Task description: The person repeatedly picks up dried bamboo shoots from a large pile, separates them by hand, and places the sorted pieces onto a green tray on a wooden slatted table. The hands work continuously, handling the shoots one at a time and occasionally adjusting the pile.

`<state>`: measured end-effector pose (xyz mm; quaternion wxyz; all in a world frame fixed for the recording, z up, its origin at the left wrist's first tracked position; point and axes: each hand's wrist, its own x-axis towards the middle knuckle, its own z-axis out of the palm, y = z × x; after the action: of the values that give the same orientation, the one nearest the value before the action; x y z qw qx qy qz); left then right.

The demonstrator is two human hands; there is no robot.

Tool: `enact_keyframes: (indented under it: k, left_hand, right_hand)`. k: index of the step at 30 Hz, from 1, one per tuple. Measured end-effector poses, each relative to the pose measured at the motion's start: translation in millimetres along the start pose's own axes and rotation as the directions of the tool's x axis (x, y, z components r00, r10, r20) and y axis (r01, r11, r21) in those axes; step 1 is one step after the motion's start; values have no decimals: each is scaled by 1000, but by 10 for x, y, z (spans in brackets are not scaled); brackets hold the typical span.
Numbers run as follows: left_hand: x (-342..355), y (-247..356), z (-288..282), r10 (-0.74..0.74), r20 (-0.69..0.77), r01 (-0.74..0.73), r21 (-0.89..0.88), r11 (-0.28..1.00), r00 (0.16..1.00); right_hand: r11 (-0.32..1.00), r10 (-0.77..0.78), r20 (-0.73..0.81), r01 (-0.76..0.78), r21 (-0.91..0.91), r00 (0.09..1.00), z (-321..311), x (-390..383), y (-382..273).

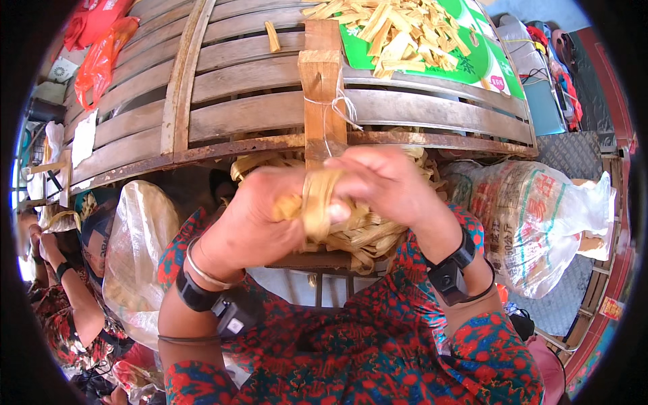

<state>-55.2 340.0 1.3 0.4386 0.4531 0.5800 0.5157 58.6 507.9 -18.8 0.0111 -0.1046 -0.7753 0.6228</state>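
My left hand [260,216] is closed around a flat, pale yellow strip [314,212], which loops over between my two hands and is blurred by motion. My right hand [385,182] is bent in close from the other side, its smeared fingers pinching at the upper part of the same strip. Just beyond my fingers rises a wooden post [322,81] with thin white string [332,104] tied round it. Beneath my hands lies a heap of similar yellow strips [368,239], partly covered by my hands and wrists.
Short folded yellow pieces [412,37] are piled on a green printed sheet [361,47] on the slatted wooden table [250,81]. Woven sacks stand at the right [520,223] and left [138,250]. A red plastic bag [104,61] lies far left; another person's arm [81,297] shows below.
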Motion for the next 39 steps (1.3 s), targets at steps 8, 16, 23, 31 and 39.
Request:
enact_keyframes:
  k: [8,16,23,31,39]
  left_hand:
    - [52,-323,19,686,-81,-368,795,482,723]
    - [54,-416,78,391,-305,-73,701,709,869]
    - [42,-336,-12,356,-344,-271,272,923,869]
    - [-39,-237,-184,-111,-450,-75,-376,923,886]
    - [42,-298,-47,-433,-258,212,-593,777,864]
  right_hand:
    - [379,420,335,-499,779,843,376,-21,139]
    - [942,-285,-187,239,-235,940,217,-38,118]
    - [914,291,16,-283,290,956,225,-65,130]
    - [628,342,315,-465,624,885,73,-38,80]
    - [800,425,85,-418,430,901,35,-62,124]
